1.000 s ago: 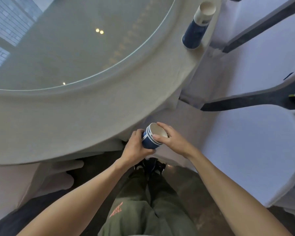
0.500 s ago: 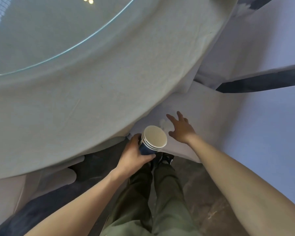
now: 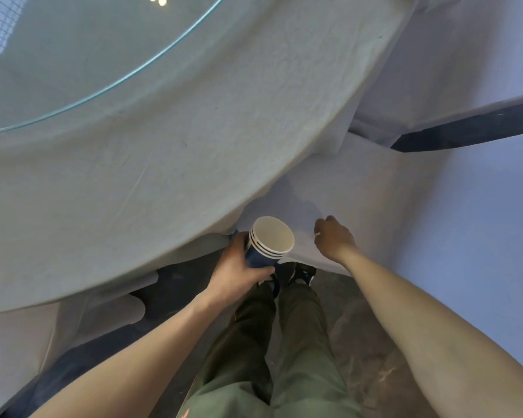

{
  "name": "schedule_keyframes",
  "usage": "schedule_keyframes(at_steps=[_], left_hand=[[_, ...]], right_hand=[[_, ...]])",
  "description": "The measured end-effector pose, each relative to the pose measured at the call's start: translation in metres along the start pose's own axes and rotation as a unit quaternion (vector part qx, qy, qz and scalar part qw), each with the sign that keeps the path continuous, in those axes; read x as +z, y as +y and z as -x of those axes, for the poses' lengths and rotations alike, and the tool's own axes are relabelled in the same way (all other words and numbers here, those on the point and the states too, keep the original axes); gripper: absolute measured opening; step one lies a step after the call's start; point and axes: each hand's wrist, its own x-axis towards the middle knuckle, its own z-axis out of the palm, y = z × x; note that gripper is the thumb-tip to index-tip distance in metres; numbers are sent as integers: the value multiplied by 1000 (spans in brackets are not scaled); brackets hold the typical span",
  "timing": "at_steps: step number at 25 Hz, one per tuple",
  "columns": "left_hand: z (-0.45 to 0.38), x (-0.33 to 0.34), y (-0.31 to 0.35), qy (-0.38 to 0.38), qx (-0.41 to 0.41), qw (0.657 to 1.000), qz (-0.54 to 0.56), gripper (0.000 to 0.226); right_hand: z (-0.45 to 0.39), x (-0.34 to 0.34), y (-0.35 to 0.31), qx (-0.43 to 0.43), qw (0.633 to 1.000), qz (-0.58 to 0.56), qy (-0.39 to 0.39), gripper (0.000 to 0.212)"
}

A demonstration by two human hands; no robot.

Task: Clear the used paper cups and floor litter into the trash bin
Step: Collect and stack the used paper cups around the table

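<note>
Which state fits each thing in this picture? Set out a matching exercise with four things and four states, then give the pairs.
Things:
1. stack of paper cups
2. left hand
3. right hand
4. tablecloth

States:
A. fingers curled on a white chair cover, pinching something small and white
B. nested, blue outside, rims white
C. draped over the round table
D. closed around the blue cup sides

Pairs: 1-B, 2-D, 3-A, 4-C
</note>
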Motion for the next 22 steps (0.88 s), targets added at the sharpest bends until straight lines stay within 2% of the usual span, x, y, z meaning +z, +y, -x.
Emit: schedule_keyframes(at_steps=[6, 11, 14, 16, 19, 22], left_hand=[[27, -9, 72, -15, 68, 997, -24, 78], [50, -10, 134, 2, 135, 990, -24, 80], [64, -3, 170, 9, 180, 983, -22, 78], [73, 5, 194, 19, 215, 976, -21, 76], [93, 22, 227, 38, 254, 966, -31, 75], [112, 45, 248, 56, 274, 959, -35, 74]], right_hand=[[83, -107, -12, 12, 980, -122, 157, 8], [176, -195, -34, -39, 919, -270, 283, 8], [229, -225, -40, -75, 879, -321, 344, 11], [259, -236, -34, -104, 879, -325, 334, 12], [299, -244, -9, -158, 917, -267, 249, 31], [331, -254, 28, -174, 924, -221, 260, 37]])
